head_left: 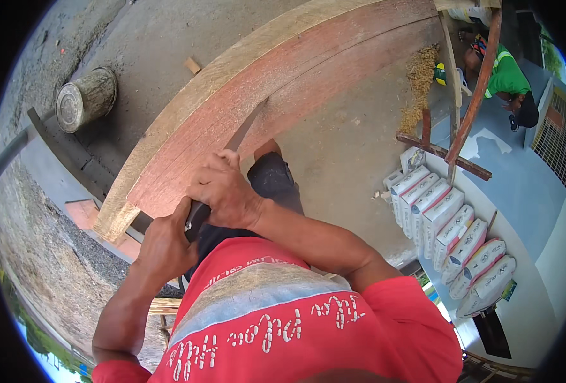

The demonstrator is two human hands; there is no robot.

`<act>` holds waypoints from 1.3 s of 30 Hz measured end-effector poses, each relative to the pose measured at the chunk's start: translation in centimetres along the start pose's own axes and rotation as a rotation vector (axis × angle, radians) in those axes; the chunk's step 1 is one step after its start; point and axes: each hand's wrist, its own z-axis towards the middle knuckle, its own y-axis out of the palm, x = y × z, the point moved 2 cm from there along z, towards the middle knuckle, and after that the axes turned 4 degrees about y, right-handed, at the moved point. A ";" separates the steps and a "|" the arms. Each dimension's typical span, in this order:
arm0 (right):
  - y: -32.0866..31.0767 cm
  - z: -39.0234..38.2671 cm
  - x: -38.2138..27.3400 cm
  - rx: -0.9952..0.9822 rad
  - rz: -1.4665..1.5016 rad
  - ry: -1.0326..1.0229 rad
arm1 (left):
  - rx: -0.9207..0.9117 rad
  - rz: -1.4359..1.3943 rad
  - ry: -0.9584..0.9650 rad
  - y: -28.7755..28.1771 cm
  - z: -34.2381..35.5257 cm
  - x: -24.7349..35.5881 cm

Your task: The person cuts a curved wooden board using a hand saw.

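Note:
A long reddish wooden plank point(232, 108) with a pale edge curves across the view in front of me. A handsaw point(248, 129) with a narrowing grey blade and a dark handle lies against it, tip pointing away from me; its teeth do not show. My left hand point(168, 239) is closed round the handle. Just beyond it, my right hand point(224, 191) is closed over the front of the handle, near the blade. A thin dark line runs along the plank beyond the tip.
A dirty bucket point(88, 99) lies tipped at the left, and a small wood block point(192, 65) is behind the plank. At right are wood shavings point(420, 89), upright timbers point(477, 83) and a row of several white sacks point(449, 223). A person point(506, 73) in green bends at the far right.

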 end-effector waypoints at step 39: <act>-1.2 4.4 20.1 -0.017 -0.031 0.136 | 0.129 0.108 0.084 3.9 20.3 0.2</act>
